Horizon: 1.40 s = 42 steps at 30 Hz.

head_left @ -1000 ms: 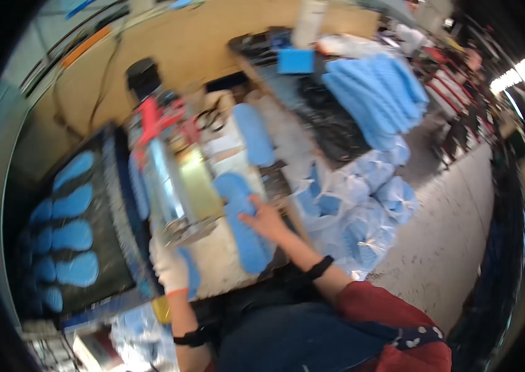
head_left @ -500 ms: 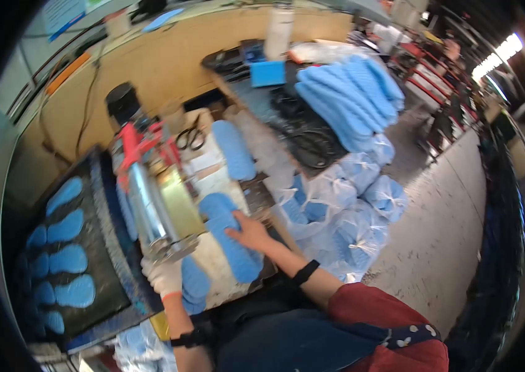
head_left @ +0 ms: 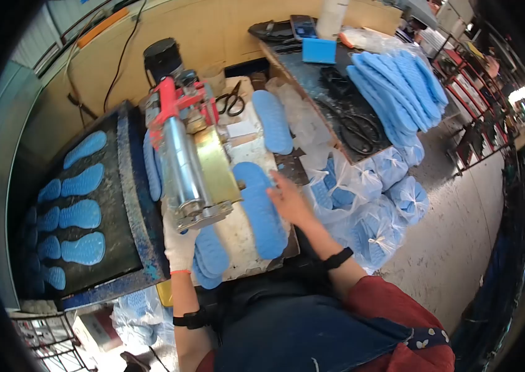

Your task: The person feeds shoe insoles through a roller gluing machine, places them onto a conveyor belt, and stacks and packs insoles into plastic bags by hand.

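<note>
My left hand (head_left: 179, 247), in a white glove, is at the near end of a machine with a shiny metal roller (head_left: 183, 162) and a red frame. The machine hides its fingers. My bare right hand (head_left: 288, 199) hovers at the right edge of a blue insole pile (head_left: 262, 217), fingers stretched and apart, gripping nothing. More blue insoles (head_left: 211, 254) lie by the gloved hand, partly under the machine. Farther back on the pale work board (head_left: 238, 263) are another blue insole (head_left: 273, 123) and black-handled scissors (head_left: 231, 102).
Several blue insoles lie spaced on a dark conveyor belt (head_left: 117, 217) at left. A side table (head_left: 290, 59) at right bears a stack of blue insole sheets (head_left: 399, 93) and dark cords. Tied clear bags (head_left: 377, 239) of blue pieces stand on the floor beside it.
My right hand has come off the top of the insole pile to its right edge, and its fingers have straightened. My gloved hand stays by the roller's end. The whole view has shifted.
</note>
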Motion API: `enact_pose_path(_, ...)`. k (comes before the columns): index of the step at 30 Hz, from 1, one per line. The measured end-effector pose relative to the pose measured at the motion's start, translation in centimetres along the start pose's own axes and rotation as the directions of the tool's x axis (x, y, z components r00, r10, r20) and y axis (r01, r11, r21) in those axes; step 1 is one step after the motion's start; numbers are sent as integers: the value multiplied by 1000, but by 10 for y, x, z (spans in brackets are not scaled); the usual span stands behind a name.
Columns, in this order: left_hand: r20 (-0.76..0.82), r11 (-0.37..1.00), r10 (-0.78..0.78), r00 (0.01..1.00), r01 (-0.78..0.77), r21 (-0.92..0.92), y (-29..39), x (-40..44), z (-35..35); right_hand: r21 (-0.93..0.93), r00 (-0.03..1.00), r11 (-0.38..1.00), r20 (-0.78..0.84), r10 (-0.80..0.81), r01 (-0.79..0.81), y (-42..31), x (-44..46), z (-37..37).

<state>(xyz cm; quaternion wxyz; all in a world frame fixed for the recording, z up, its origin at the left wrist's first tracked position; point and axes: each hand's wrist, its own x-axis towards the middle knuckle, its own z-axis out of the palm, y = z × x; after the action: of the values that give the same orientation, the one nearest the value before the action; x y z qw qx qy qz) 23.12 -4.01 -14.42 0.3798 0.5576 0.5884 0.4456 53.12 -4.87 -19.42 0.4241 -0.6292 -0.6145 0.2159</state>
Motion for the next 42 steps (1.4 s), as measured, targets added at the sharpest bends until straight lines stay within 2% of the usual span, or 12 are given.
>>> enact_pose_path(4,-34,998,-7,999,9,63,-1,-8,0,75,995,995,81,61,-67,-28,10,-55)
enact_pose_path(7,-39,950,-107,993,114,290,25,-9,-4,173,984,976,142,108,-132,-53,13,-93)
enact_pose_path(12,-59,966,-17,998,32,256,-2,-6,-1,251,983,955,128,129,-158,-84,14,-148)
enact_pose_path(19,-127,940,128,984,-80,331,-12,-4,-3,237,983,971,-175,53,-11,-110,29,-232)
enact_pose_path(21,-102,931,187,977,-143,337,-25,-2,-3,138,947,990,-319,26,19,-110,40,-264)
enact_pose_path(23,-141,935,-5,990,54,350,21,-9,4,49,873,999,-487,4,22,-110,50,-301)
enact_pose_path(25,-158,835,176,972,-62,546,-14,-3,12,-182,813,983,-567,-128,28,-87,70,-341)
enact_pose_path(27,-107,713,291,951,-141,686,-40,0,14,-369,827,923,-549,-119,-112,-80,87,-363)
enact_pose_path(28,-101,735,229,968,-104,670,-42,1,13,-474,869,863,-486,-92,-174,-70,96,-375)
enact_pose_path(32,-80,713,140,987,-45,700,-50,0,9,-660,982,750,-168,-91,-43,-39,138,-378)
enact_pose_path(39,-85,699,134,987,-34,714,-57,-1,7,-655,972,720,-112,206,-228,-47,168,-370)
enact_pose_path(42,-107,737,132,986,-25,676,-62,1,9,-750,980,633,-187,72,-190,-30,182,-381)
